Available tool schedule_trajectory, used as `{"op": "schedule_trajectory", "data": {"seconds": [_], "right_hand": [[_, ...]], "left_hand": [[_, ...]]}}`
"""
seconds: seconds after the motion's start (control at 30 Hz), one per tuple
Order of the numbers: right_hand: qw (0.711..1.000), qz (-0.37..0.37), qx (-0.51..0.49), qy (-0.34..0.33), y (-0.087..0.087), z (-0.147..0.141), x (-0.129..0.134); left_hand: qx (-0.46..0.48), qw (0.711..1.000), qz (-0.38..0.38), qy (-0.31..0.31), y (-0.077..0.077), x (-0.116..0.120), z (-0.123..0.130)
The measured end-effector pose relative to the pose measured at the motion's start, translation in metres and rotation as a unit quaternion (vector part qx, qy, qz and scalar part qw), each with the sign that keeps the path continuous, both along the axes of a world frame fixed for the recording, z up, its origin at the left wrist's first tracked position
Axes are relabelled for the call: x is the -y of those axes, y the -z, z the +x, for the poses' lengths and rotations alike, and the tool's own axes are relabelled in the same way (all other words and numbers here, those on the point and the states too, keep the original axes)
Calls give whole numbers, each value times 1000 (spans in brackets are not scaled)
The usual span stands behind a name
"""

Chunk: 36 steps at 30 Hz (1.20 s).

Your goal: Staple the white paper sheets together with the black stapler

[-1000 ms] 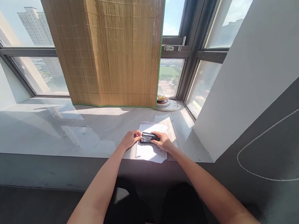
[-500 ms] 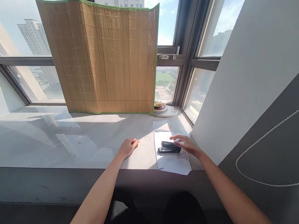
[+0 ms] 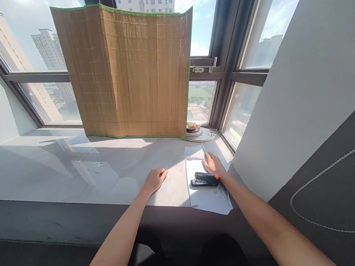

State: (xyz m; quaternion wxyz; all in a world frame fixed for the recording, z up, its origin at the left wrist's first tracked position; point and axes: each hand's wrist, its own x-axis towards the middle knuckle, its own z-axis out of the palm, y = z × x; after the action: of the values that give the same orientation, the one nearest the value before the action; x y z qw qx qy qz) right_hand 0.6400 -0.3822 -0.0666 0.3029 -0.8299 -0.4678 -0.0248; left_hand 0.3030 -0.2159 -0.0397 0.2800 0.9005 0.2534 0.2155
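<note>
A black stapler lies on its side on white paper near the ledge's front edge, its two arms partly spread. Just beyond its right end, my right hand rests with fingers stretched over the paper, holding nothing that shows. A small orange spot is visible between the stapler's end and my right wrist. Small greyish bits, too fine to make out, are on the paper below. To the left, my left hand lies on the pale ledge with fingers curled into a loose fist, apart from the paper.
A tan bamboo mat with green edging stands against the window. Stacked plates sit in the back right corner. A slanting white wall bounds the right side, where a beaded cord hangs. The ledge's front edge drops off towards me.
My right hand has moved from above the stapler's right end to the paper just beyond it, with fingers lowered. My left hand stays in place. The view has shifted slightly.
</note>
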Motion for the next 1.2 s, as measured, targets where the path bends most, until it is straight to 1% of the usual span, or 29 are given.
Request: {"op": "schedule_trajectory", "data": {"seconds": [0.07,0.13,0.2,0.23,0.27,0.3,0.37,0.4,0.47,0.53,0.63,0.73,0.83,0.9,0.97,1.07,1.2], "right_hand": [[999,-37,7,1,-3,0,-2],[998,-57,20,-3,-6,-3,-4],[997,-74,33,3,-8,-7,-8],[996,-80,38,8,-9,-9,-11],[995,-86,42,17,-9,-12,-15],[994,-91,46,28,-10,-14,-19],[993,-102,50,41,-11,-18,-27],[991,-114,50,41,-12,-20,-31],[987,-151,52,27,-14,-24,-39],[981,-184,65,11,-19,-30,-49],[975,-202,95,-16,-25,-51,-73],[971,-210,96,-63,-29,-90,-115],[969,-217,72,-97,-31,-140,-167],[969,-205,55,-128,-33,-172,-197],[970,-187,54,-147,-35,-197,-219],[971,-178,53,-149,-36,-217,-235],[973,-184,43,-133,-35,-217,-234]], "left_hand": [[-27,997,53,-39,-3,-3,-3],[-71,988,98,-90,-9,-15,-18],[-128,973,119,-151,-15,-37,-47],[-155,961,124,-192,-17,-50,-64],[-183,947,123,-235,-17,-62,-82],[-206,935,114,-264,-17,-73,-98],[-218,935,104,-260,-14,-89,-121],[-222,934,102,-261,-11,-93,-127],[-219,932,107,-267,-6,-94,-130],[-211,930,119,-278,-3,-90,-125],[-199,930,127,-282,-2,-85,-119],[-188,932,126,-284,-2,-84,-119],[-186,932,124,-285,-4,-83,-122],[-186,932,123,-285,-6,-81,-123],[-187,932,123,-284,-8,-78,-123],[-188,932,123,-284,-10,-76,-124],[-192,932,117,-285,-10,-78,-126]]}}
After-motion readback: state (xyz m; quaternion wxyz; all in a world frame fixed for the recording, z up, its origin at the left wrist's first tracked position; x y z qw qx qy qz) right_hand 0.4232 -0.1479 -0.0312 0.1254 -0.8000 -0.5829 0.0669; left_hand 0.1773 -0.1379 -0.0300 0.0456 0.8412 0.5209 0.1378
